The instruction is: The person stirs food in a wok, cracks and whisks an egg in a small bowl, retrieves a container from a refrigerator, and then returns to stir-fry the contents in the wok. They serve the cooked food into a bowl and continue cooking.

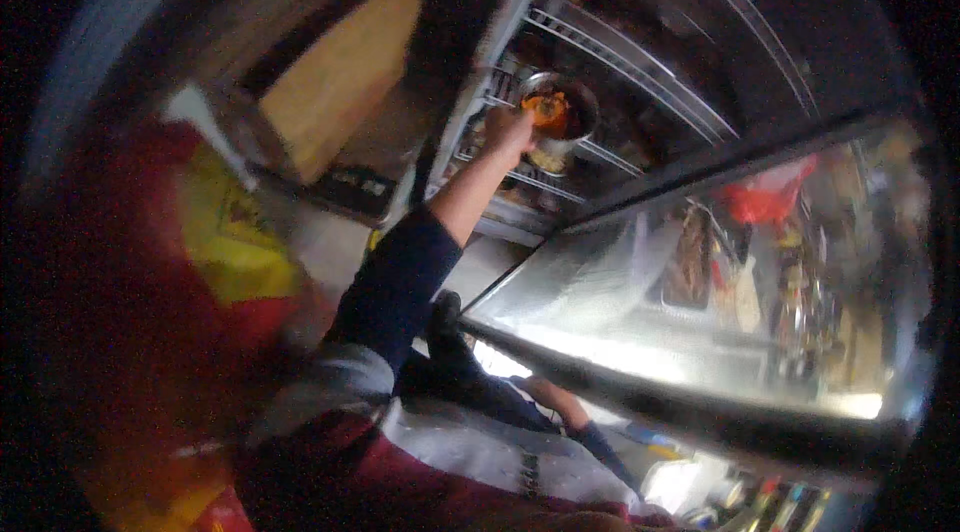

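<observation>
My left hand [512, 133] reaches into a glass-door refrigerator and is closed on the near rim of a round metal bowl [581, 93]. Orange-red stuff, probably food, fills part of the bowl [553, 112]. Just below the bowl, a pale item [547, 159] sits among wire shelves [622, 157]. Lower down, my right hand [553, 398] is near the outer edge of the open refrigerator door [570, 307]. Blur and the door frame hide whether its fingers grip anything.
More wire shelves [637, 59] curve across the dark interior. The door glass mirrors a red item [769, 194] and several bottles. To the left are a tan board or box [345, 74] and a red-and-yellow bag or packet [240, 232]. Pale floor [487, 266] shows below the refrigerator.
</observation>
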`<action>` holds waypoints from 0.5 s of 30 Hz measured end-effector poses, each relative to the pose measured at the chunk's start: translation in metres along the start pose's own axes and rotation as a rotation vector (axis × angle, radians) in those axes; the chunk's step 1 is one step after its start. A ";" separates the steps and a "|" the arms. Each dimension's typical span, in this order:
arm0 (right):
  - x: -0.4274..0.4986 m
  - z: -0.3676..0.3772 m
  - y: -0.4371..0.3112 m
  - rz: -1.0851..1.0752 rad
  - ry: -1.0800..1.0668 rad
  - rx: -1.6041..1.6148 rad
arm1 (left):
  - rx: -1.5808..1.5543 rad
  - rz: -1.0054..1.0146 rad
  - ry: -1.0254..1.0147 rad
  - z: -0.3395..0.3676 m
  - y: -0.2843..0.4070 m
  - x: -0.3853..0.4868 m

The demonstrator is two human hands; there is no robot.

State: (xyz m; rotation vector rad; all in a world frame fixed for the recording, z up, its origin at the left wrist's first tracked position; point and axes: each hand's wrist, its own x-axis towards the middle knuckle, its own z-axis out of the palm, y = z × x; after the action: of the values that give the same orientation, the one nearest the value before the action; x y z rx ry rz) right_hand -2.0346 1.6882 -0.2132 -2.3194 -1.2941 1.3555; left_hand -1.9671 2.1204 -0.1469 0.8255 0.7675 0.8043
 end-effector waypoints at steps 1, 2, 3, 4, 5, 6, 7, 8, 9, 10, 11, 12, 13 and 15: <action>-0.023 0.012 0.021 0.062 0.072 0.082 | 0.069 -0.010 -0.013 0.027 -0.010 0.024; -0.046 0.033 0.031 0.131 0.149 0.168 | 0.221 -0.048 -0.034 0.043 -0.014 0.044; -0.056 0.041 0.045 0.244 0.201 0.183 | 0.372 -0.078 -0.050 0.059 -0.016 0.061; -0.068 0.052 0.057 0.356 0.256 0.205 | 0.635 0.120 0.072 0.086 -0.028 0.081; -0.088 0.061 0.063 0.166 0.426 0.474 | 0.916 0.283 0.252 0.110 -0.032 0.091; -0.102 0.069 0.068 0.210 0.499 0.552 | 0.931 0.238 0.188 0.115 -0.035 0.098; -0.110 0.074 0.073 0.293 0.548 0.617 | 0.930 0.186 0.108 0.120 -0.038 0.106; -0.118 0.078 0.078 0.384 0.564 0.664 | 0.861 0.056 -0.035 0.122 -0.043 0.110; -0.125 0.081 0.080 0.456 0.585 0.714 | 0.802 -0.037 -0.124 0.124 -0.045 0.114; -0.130 0.082 0.084 0.523 0.590 0.763 | 0.747 -0.115 -0.185 0.125 -0.049 0.118; -0.134 0.084 0.087 0.578 0.590 0.807 | 0.695 -0.162 -0.223 0.127 -0.049 0.121; -0.138 0.083 0.091 0.625 0.589 0.843 | 0.600 -0.133 -0.227 0.128 -0.053 0.123; -0.140 0.085 0.095 0.665 0.582 0.878 | 0.500 -0.102 -0.228 0.128 -0.056 0.124; -0.143 0.089 0.102 0.743 0.555 0.937 | 0.294 -0.036 -0.217 0.120 -0.066 0.121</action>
State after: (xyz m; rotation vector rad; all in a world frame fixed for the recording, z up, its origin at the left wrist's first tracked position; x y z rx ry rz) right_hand -2.0729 1.4949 -0.2266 -2.1808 0.3701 0.9666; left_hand -1.7909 2.1544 -0.1792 1.1386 0.7132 0.5651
